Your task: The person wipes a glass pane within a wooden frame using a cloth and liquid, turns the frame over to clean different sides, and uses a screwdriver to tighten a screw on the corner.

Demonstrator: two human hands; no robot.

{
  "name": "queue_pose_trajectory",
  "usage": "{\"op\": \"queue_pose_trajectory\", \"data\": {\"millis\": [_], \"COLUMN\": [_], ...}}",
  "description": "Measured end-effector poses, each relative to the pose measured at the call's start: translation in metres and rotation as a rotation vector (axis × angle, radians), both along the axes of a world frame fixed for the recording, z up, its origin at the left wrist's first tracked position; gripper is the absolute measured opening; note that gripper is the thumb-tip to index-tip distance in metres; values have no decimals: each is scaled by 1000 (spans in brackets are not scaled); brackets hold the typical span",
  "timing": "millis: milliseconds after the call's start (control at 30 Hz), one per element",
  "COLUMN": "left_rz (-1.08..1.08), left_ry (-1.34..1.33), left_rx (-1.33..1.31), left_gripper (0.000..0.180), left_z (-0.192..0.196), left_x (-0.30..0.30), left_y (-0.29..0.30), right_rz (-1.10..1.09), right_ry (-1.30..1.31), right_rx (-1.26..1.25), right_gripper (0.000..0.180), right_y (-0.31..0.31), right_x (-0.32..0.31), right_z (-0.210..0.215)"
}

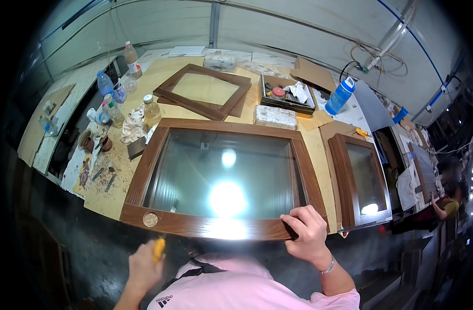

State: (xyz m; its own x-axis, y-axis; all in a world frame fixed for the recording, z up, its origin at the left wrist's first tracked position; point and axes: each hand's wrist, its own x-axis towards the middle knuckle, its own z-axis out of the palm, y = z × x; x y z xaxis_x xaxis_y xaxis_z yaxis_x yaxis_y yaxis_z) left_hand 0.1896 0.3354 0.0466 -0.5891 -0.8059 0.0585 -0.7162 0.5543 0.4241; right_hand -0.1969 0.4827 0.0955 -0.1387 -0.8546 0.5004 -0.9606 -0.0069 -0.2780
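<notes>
A brown wood-framed cabinet door (236, 229) with a glass panel lies flat on the bench before me. Its near-left corner has a round hole (150, 219) with a pale, rough inside. Fingers bent over the near-right edge, my right hand (306, 235) grips the door frame. My left hand (146, 266) is closed around a yellow-handled tool (159, 248), just off the door's near edge below the hole. Motion blurs this hand, and the tool's tip cannot be made out.
Behind the door lie an empty brown frame (166, 92), a white-wrapped block (275, 117) and an open box (304, 107). Bottles (152, 111) and rags (134, 126) crowd the left. At right stand stacked glass doors (345, 178), a yellow cutter (362, 133) and a blue bottle (340, 97). Another person (446, 206) works far right.
</notes>
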Motion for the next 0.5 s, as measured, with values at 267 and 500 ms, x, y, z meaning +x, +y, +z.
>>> {"op": "queue_pose_trajectory", "data": {"millis": [267,500], "left_rz": [-390,-488], "left_ry": [-109,21], "left_rx": [239,61], "left_gripper": [42,24], "left_z": [25,18], "left_x": [-59,-93], "left_y": [4,10], "right_rz": [-2,2], "right_ry": [3,-2], "right_rx": [-23,-10], "right_gripper": [42,45], "right_y": [-1,-2], "right_x": [-2,-1], "right_z": [-1,-4]}}
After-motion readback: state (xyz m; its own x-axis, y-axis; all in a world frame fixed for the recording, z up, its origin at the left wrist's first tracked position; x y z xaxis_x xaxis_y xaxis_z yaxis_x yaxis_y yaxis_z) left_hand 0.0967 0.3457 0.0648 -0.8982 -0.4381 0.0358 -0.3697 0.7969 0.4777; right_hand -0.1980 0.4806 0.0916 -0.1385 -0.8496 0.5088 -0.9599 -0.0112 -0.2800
